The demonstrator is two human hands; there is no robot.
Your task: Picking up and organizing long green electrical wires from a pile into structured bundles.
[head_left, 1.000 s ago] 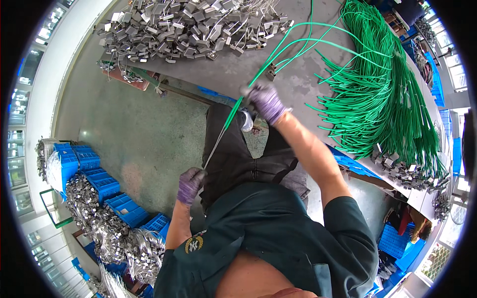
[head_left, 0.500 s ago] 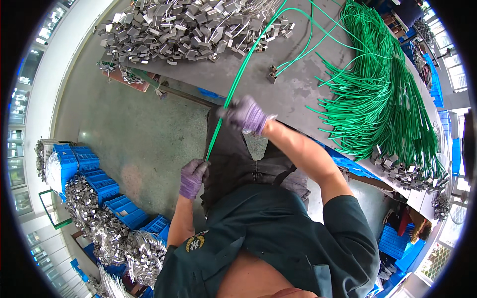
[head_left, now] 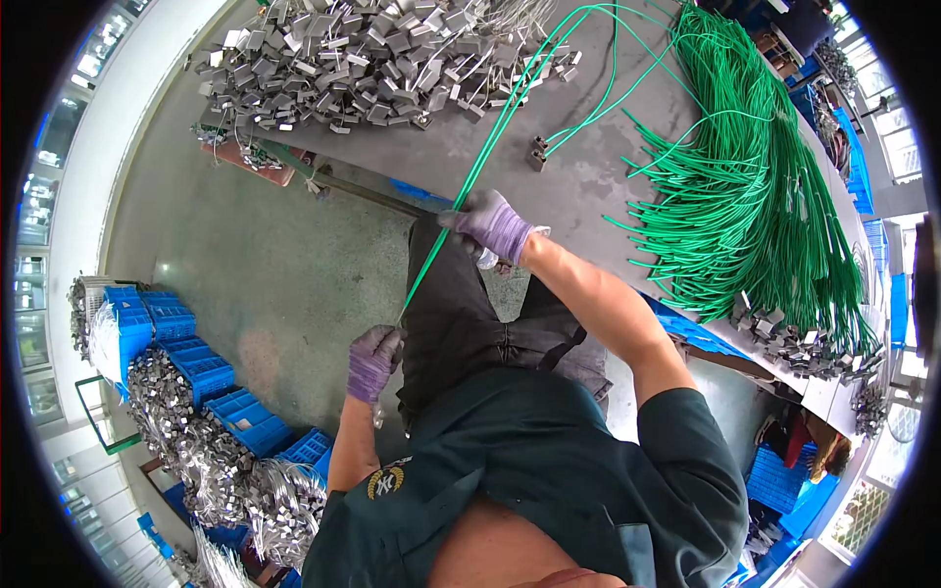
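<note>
Both of my hands wear purple-grey gloves. In front of my lap, my right hand (head_left: 495, 227) is closed around green cables (head_left: 487, 147). Farther down by my left thigh, my left hand (head_left: 374, 363) is closed, its fingertips at the lower ends of the same cables; the ends themselves are hard to see. Between the hands the cables run straight and slanted. Beyond my right hand they rise over the grey table (head_left: 470, 181) and bend round near its far side. Small metal connectors (head_left: 538, 152) lie on the table with green cables attached.
A big heap of small grey metal boxes (head_left: 343, 64) covers the table's far left. A thick bundle of green cables (head_left: 735, 176) lies at the right, with more metal boxes (head_left: 804, 343) at its near end. Blue crates (head_left: 245, 419) stand on the floor at left.
My left hand has moved slightly down and left, and my right hand slightly down. The cables have been drawn along, and their bend over the table has come lower into view.
</note>
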